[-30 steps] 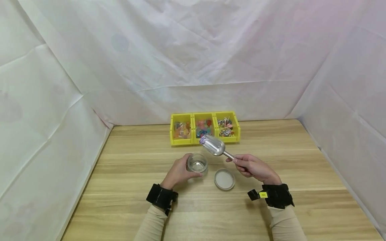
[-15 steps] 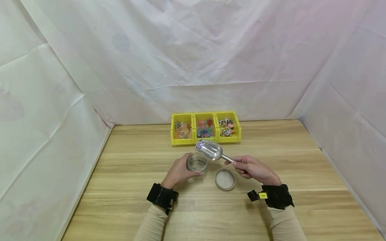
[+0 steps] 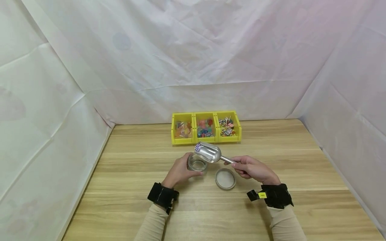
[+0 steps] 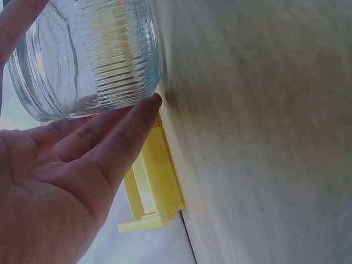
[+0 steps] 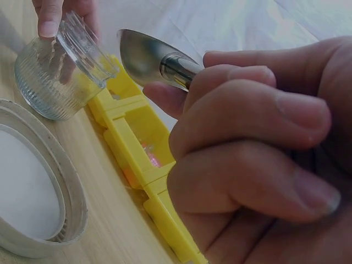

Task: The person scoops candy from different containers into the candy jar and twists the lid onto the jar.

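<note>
My left hand (image 3: 178, 172) curls round a small ribbed glass jar (image 3: 197, 164) that stands on the wooden table; the wrist view shows the fingers (image 4: 104, 137) against the jar (image 4: 88, 55). My right hand (image 3: 251, 169) grips the handle of a metal scoop (image 3: 209, 153). The scoop's bowl hangs just above the jar's far right rim, with a blue-and-white striped candy (image 3: 198, 147) at its tip. In the right wrist view the scoop (image 5: 146, 55) is beside the jar (image 5: 58, 74).
The jar's round lid (image 3: 225, 178) lies flat just right of the jar. A yellow three-compartment bin (image 3: 206, 128) with assorted candies sits at the back centre. White sheets wall in the table (image 3: 120, 201) on three sides.
My right hand has carried the scoop with the candy from in front of the yellow bin back and left, until it hangs over the jar's rim. The left hand has stayed on the jar.
</note>
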`<state>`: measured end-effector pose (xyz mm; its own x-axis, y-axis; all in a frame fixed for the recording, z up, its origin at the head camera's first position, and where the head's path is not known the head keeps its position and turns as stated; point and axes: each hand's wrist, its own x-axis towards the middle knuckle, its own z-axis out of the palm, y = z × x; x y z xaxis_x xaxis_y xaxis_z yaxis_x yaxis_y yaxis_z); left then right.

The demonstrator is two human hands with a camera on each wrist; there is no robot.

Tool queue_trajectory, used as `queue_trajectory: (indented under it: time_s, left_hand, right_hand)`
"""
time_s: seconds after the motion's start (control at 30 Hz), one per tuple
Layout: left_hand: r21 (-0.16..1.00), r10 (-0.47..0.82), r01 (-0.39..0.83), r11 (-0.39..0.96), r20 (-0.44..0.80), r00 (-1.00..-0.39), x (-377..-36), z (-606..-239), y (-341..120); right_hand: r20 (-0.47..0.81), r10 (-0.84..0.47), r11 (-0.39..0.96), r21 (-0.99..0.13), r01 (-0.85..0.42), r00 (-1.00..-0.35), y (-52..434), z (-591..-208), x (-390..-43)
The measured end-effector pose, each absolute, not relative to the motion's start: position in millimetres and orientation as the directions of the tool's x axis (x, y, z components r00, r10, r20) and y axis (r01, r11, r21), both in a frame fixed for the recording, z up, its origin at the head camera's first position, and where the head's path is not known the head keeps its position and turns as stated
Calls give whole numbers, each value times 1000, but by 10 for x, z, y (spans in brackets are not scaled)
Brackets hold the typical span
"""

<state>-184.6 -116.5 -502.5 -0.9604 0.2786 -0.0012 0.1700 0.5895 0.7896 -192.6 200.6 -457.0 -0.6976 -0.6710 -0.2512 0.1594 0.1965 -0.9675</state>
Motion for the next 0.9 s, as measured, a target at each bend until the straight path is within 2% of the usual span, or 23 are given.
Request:
queue_trajectory:
  time_s: [0.67, 0.9]
  left_hand:
    - [803, 281, 154, 576, -18, -960, -1837, -5038, -1183]
    - [803, 279, 151, 577, -20, -960, -1842, -5028, -1184]
  right_hand:
    - [-249, -652, 217, -966, 138, -717, 2017, -4584, -1908]
    - [-244, -670, 200, -969, 147, -701, 2008, -4572, -1910]
